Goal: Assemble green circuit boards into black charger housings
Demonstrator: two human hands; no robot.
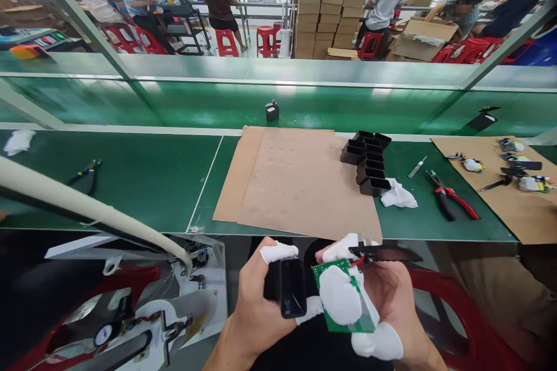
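Observation:
My left hand [256, 307], with white covers on its fingertips, is closed around a black plastic case [293, 290] whose open end faces up toward me. Just to the right, my right hand [387, 301] grips a green circuit board [337, 324] by its edges, also with covered fingertips. A large white blob [340, 295] covers much of the board. A red wire and a dark flat part [394, 253] stick out at the board's upper right. Board and case are apart, both held over my lap in front of the bench edge.
On the green bench lies a cardboard sheet [296, 185] with several black cases [372, 171] at its right. Beside them are a white cloth [398, 194], a small syringe [416, 167] and red-handled pliers [452, 197]. More board assemblies [533, 184] lie far right. A machine with a gauge [103, 334] stands lower left.

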